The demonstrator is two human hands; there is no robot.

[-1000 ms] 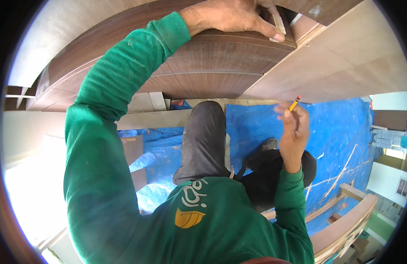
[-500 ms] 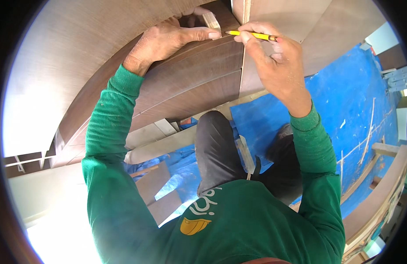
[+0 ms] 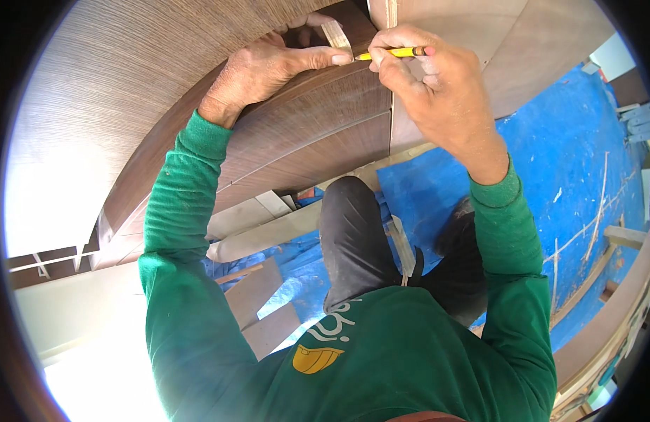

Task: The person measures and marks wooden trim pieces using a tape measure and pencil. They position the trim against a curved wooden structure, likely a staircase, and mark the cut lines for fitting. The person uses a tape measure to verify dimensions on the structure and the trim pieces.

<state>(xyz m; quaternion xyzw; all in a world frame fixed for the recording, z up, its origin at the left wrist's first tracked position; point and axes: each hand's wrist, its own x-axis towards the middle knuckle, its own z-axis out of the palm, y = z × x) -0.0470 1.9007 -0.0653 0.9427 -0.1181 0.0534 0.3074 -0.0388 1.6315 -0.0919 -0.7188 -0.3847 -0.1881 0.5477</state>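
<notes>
My left hand (image 3: 268,69) is closed on a small pale wood block (image 3: 337,36), with the thumb pressed against its near end. The block sits at the top edge of a curved brown wood-grain panel (image 3: 311,123), and my left fingers reach behind it into a dark recess. In my right hand (image 3: 441,88) I pinch a yellow pencil (image 3: 397,53) between thumb and fingers. Its tip points left and meets the panel edge right beside the block and my left thumb.
A large curved wood-grain surface (image 3: 149,91) rises at the upper left. Pale plywood panels (image 3: 455,28) stand at upper right. Blue sheeting (image 3: 550,169) covers the floor, with wood offcuts (image 3: 254,288) on it. At the right lies a curved wooden frame (image 3: 606,309).
My right hand has brought the pencil slightly left and down, so its tip is now against the edge by the block. My left hand holds nearly the same place.
</notes>
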